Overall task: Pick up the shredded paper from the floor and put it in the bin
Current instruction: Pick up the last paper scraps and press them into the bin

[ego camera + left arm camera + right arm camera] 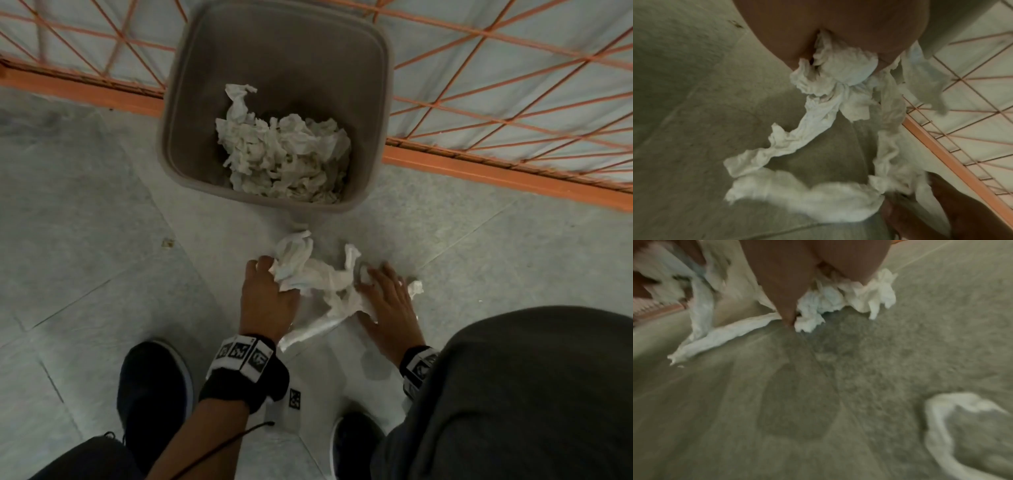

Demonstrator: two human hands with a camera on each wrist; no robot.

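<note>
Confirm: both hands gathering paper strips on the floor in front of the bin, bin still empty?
Not empty. The head view shows the bin already holding a heap of crumpled paper. The rest holds: left hand and right hand gather the paper strips on the floor.

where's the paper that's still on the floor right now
In the head view, the loose paper lies on the floor just in front of the bin, between the left hand and the right hand, which both touch it.
</note>
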